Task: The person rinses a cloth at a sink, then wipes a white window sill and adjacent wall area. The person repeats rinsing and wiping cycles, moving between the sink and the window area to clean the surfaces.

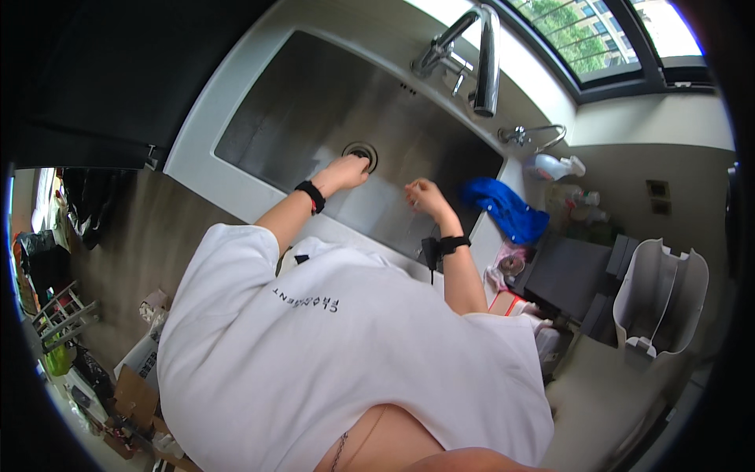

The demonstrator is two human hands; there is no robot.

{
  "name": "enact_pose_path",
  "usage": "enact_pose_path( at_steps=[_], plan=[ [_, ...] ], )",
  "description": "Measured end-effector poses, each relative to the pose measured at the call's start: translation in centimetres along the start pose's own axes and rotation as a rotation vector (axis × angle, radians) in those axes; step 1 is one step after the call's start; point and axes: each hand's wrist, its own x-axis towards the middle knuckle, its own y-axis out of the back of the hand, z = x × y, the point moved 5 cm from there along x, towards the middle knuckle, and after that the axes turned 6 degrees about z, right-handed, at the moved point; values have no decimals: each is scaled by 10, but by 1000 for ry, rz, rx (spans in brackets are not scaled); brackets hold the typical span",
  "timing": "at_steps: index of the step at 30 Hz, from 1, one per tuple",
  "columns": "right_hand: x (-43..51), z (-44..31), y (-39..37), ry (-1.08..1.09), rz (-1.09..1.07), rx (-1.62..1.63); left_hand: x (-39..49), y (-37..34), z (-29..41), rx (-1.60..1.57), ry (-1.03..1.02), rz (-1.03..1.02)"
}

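Observation:
My left hand (348, 171) reaches over the near edge of the drain (370, 154) in a stainless steel sink (307, 94); its fingertips are at the drain opening, and whether they hold anything is hidden. My right hand (426, 197) is raised over the right part of the sink with its fingers curled; what lies between them, if anything, is too small to tell. Both wrists wear black bands. A chrome faucet (487, 71) stands at the sink's far rim. A blue cloth (507, 206) drapes over the right rim, close to my right hand.
Right of the sink are a smaller curved tap (548, 137), a spray bottle (553, 167), clear bottles (581, 197), a dark grey box-like object (566, 274) and a grey plastic bin (660, 295). A window (590, 41) is at the upper right. Cardboard (135, 395) and bags lie at the lower left.

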Motion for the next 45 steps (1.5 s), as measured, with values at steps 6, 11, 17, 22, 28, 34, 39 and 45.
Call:
enact_pose_path(
  at_steps=[6, 11, 17, 22, 28, 34, 39, 45],
  plan=[
    [-50, -96, 22, 207, -276, 574, 6, 26, 50, -1103, -61, -151],
    [-25, -65, 19, 42, -129, 626, 23, -4, 27, -5, 35, -130],
    [-51, -23, 1, 64, -27, 581, -23, -4, 99, -577, -291, 197],
    [-117, -76, -30, 180, -520, 1005, -82, 41, 162, -596, -481, 461],
    [-175, -113, -50, 319, -383, 720, -171, 53, 158, -455, -293, 742],
    [-233, -128, -170, 361, -696, 468, -298, 30, 125, -585, -125, 1109],
    [-283, -124, -277, 269, -860, 405, -406, 29, 76, -724, 225, 1284],
    [-288, -136, -370, 480, -726, -92, -501, 32, 6, -769, 340, 1384]
  ],
)
